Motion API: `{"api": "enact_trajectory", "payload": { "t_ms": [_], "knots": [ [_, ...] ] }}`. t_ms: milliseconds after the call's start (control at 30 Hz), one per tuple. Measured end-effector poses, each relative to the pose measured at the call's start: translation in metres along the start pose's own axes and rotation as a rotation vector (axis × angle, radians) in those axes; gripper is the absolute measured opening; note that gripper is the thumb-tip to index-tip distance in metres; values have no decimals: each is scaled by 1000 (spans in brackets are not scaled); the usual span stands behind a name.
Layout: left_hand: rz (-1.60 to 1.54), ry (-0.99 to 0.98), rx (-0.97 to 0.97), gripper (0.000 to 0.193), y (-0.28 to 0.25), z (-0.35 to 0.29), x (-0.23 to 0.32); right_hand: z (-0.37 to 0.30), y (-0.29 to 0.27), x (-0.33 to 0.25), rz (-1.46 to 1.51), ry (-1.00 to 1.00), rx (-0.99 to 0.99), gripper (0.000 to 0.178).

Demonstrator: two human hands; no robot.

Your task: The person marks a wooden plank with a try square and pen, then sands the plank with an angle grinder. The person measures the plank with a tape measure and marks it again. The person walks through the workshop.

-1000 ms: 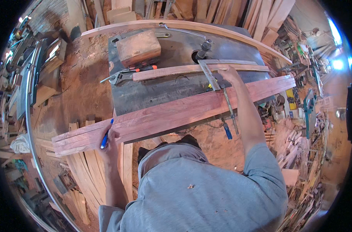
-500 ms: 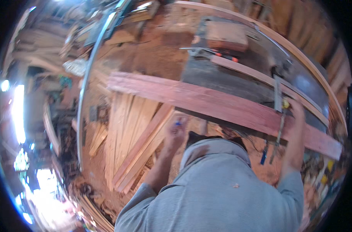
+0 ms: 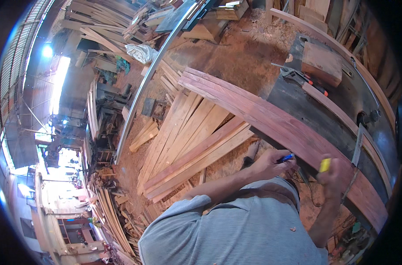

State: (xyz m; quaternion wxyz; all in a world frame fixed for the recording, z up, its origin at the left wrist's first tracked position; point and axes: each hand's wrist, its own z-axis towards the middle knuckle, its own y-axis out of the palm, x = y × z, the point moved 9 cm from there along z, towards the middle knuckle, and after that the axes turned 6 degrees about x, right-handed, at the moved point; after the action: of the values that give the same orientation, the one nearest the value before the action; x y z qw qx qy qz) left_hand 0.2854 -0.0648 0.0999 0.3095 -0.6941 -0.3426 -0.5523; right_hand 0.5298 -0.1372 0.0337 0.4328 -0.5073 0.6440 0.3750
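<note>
My left hand [image 3: 274, 164] is closed around a blue pen [image 3: 285, 157], just in front of a long reddish plank [image 3: 271, 118]. Over the plank's near edge is my right hand [image 3: 331, 176], somewhat smeared by motion and closed on a small yellow tape measure [image 3: 325, 165]. To its right a metal square [image 3: 358, 145] lies across the plank. The plank runs slantwise along the front of a dark machine table [image 3: 293, 101].
A wooden block [image 3: 322, 64] and pliers [image 3: 293, 76] with red-black handles rest on the machine table, beside a narrow wooden strip [image 3: 331, 106]. Pale and reddish boards [image 3: 179, 137] fan out to the left. A long metal rail [image 3: 143, 88] stands beyond them.
My left hand, with the pen, has moved right toward my right hand. My right hand has come away from the square, nearer to me. The view has shifted, showing more on the left.
</note>
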Motion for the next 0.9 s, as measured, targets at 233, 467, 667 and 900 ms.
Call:
{"api": "enact_trajectory", "payload": {
  "t_ms": [233,467,667,900],
  "knots": [
    [57,-52,-152,23,-106,6,-50,17,228,1,200,155,-238,68],
    [-96,-243,-200,25,-192,5,-87,43,323,8,602,433,-116,41],
    [61,-150,208,21,-289,18,-103,29,285,11,82,257,120,41],
    [138,40,128,25,-307,19,-111,27,287,2,-88,88,107,50]
  ]
}}
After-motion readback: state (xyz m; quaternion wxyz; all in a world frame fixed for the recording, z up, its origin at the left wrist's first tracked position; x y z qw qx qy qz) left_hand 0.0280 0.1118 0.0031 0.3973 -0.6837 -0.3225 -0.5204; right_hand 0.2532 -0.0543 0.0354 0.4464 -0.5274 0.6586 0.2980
